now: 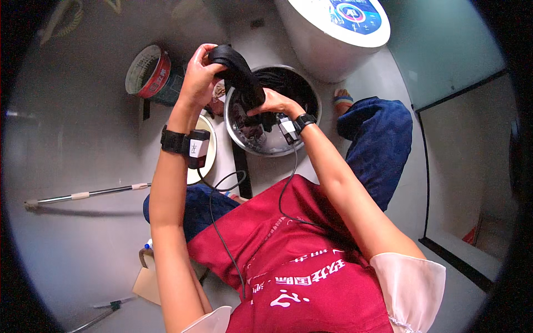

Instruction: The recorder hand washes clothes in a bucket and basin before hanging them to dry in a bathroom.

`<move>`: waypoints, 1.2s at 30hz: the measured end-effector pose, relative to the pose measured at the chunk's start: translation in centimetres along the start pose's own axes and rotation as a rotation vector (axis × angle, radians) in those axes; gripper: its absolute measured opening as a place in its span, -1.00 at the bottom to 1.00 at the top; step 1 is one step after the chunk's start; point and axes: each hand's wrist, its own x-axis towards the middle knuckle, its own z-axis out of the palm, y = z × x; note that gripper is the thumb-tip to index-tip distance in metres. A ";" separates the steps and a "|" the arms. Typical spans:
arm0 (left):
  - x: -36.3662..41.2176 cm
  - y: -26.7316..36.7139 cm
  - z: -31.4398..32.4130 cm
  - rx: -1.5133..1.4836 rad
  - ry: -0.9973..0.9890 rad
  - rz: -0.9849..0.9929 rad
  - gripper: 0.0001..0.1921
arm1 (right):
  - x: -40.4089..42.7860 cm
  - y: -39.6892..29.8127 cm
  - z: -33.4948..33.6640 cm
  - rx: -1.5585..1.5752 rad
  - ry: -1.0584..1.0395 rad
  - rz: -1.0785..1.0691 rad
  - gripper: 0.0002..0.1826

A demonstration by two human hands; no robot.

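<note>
A dark wet cloth (237,68) is stretched between my two hands, above the left part of a round metal basin (272,153). My left hand (202,75) grips its upper end between thumb and fingers, beyond the basin's rim. Lower down, my right hand (275,103) holds the cloth over the basin. More dark fabric (291,85) lies in the basin, with some liquid and suds at its near side. Both wrists carry black straps with small boxes and cables. A red apron (291,249) with white writing covers my lap.
A cream basin (211,137) is partly hidden behind my left forearm. Farther left are a red-banded bucket (158,77) and a metal pole (104,191). A large white cylindrical appliance (329,50) stands beyond the metal basin. A glass panel (449,54) is at the right.
</note>
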 end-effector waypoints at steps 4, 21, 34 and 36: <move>2.3 -1.0 -1.4 -0.077 0.046 -0.060 -0.59 | -0.3 3.5 1.1 0.147 -0.084 0.105 0.01; 8.0 -8.6 -5.3 -0.041 0.068 -0.054 -0.53 | -0.7 8.2 3.6 0.803 0.299 0.527 -0.19; -6.2 -12.2 -0.8 0.913 -0.725 0.226 -0.41 | -0.6 4.2 2.1 1.196 0.198 0.282 -0.73; -5.2 -10.8 -1.5 1.033 -0.512 0.500 -0.38 | -0.4 3.2 1.7 1.041 0.208 0.328 -0.67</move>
